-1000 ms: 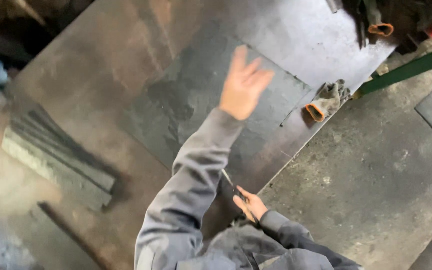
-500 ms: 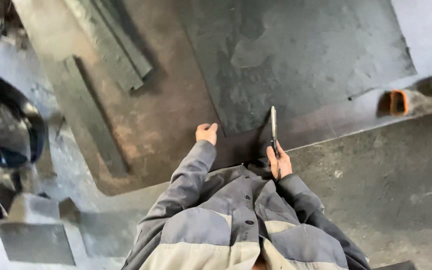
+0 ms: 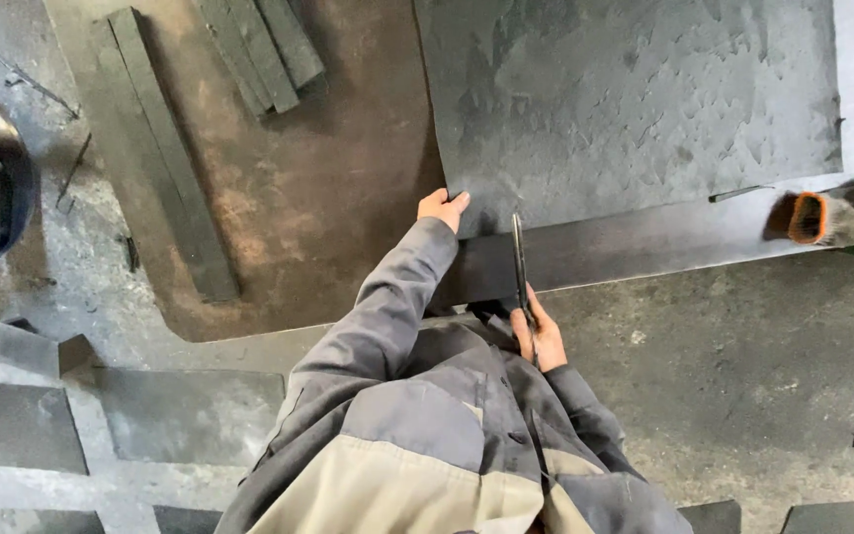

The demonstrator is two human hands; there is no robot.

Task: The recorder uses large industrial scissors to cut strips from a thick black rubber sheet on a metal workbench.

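- A large dark grey rubber sheet [image 3: 635, 99], mottled on top, is lying flat on the brown workbench [image 3: 328, 218], its near strip hanging along the bench edge.
- The left hand [image 3: 443, 208] is pinching the sheet's near-left corner, fingers curled over it.
- The right hand [image 3: 537, 336] is gripping long scissors [image 3: 519, 259], blades pointing up across the strip; whether they are parted is hard to make out.
- A grey-and-orange work glove [image 3: 842, 213] is lying at the right, cut off by the frame.
- Dark strips [image 3: 259, 44] are stacked at the far left.

Packages: none showing anywhere in the frame.
Labels: none appearing on any surface.
Signs: none standing in view.
Screens: none showing.
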